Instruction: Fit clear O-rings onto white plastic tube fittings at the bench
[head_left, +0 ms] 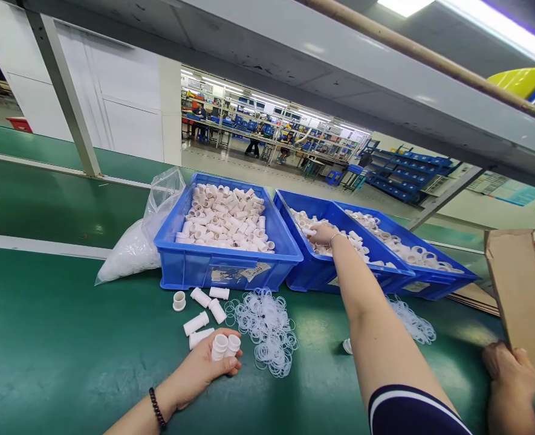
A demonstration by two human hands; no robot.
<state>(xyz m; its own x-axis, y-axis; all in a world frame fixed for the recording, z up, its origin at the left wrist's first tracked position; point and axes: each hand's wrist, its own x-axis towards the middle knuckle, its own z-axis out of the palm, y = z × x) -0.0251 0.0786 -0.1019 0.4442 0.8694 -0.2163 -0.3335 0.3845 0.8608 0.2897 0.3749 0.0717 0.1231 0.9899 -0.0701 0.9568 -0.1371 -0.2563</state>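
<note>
Two short white plastic pipe fittings [220, 347] stand side by side in my left hand [215, 361], its fingers closed around them above the green table. My right hand [324, 233] reaches into the middle blue bin [310, 275], among white plastic pieces. Its fingers are curled, with a white piece [309, 231] at their tips; the rest of the grip is partly hidden. Several loose white fittings [196, 324] lie just beyond my left hand. To its right spreads a pile of thin translucent rings [269, 329].
The left blue bin [226, 266] holds many white tubes; the right blue bin [434, 287] holds white rings. A clear bag [135, 244] leans at left. More translucent rings [412, 320] lie right of my arm. Another person's hand [514, 368] grips cardboard [521, 290]. A shelf [294, 72] crosses overhead.
</note>
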